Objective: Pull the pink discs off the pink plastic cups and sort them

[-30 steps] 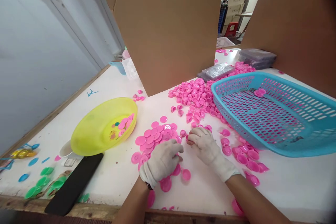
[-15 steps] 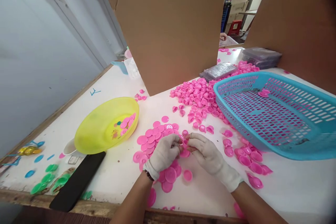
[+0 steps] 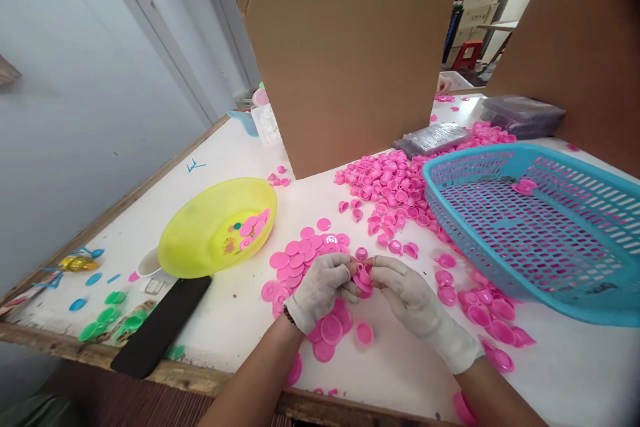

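Observation:
Both my hands wear white gloves with bare fingertips. Between them is a small pink toy cup [image 3: 363, 273], held above the white table. The fingers of my left hand [image 3: 323, 287] pinch it from the left, and those of my right hand [image 3: 407, 293] close on its right side. A pink saucer seems to sit under the cup, though fingers partly cover it. Flat pink saucers [image 3: 295, 257] lie in a loose heap under and beyond my left hand. A large pile of pink cups [image 3: 390, 180] spreads farther back.
A blue mesh basket [image 3: 560, 293] stands at right, a pink piece inside. At left are a yellow bowl [image 3: 200, 227] holding pink discs, a black phone-like slab [image 3: 163, 327] and green pieces [image 3: 107, 315]. Cardboard panels [image 3: 350, 60] rise behind; another person's hand [image 3: 443, 84] shows beyond.
My view has shifted, so the scene sits farther right. My fingers have turned the pink cup, which now shows more clearly between my hands.

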`<state>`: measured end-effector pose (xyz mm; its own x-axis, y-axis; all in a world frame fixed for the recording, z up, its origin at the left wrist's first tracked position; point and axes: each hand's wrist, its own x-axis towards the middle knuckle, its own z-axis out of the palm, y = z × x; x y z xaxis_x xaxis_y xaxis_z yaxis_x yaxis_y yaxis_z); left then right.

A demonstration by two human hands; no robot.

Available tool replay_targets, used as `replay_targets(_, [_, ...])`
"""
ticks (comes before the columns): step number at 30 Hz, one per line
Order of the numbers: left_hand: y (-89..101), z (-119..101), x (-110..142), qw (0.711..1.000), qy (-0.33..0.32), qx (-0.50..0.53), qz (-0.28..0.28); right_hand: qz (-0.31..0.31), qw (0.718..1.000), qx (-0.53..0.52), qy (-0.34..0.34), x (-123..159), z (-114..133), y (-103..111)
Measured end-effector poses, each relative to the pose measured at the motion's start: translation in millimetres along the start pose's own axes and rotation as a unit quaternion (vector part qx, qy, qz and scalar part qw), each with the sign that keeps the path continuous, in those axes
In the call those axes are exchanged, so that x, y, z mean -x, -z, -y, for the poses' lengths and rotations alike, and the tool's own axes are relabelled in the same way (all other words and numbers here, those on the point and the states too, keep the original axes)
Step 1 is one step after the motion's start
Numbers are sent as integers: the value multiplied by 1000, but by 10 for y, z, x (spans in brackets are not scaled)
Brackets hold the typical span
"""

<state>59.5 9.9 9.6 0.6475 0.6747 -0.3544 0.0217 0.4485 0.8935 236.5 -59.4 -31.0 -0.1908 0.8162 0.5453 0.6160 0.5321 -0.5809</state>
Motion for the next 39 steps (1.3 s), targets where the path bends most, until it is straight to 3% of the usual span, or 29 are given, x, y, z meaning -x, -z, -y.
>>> replay_targets(7, [-12,78,-56,998,7,56,-11,25,999,37,-3,-51,85,-34])
replay_targets(10, [-35,78,-44,999,-32,-26,-9,4,999,28,-46,-63,137,-48])
replay_targets(12, [-49,56,-12,990,-101,-90,-31,-10,997,7,-76,-63,191,-22])
replay_targets(16, [-61,-11,74,947,-257,-195,-15,-24,992,-36,-116,-33,320,65])
replay_targets(19, [-84,-55,126,924,-298,-240,18,-20,992,-66,-108,-11,389,100])
replay_targets(23, [-143,-68,160,890,-343,-298,-32,-56,995,-43,-70,0,389,74])
replay_targets(30, [-160,40,219,799,-460,-380,-79,-117,991,67,16,78,316,-8])
replay_targets(33, [-157,45,258,801,-439,-398,-83,-126,988,83,20,76,352,2])
replay_targets(39, [-171,-52,265,854,-387,-341,-63,-100,995,20,-7,6,412,51])
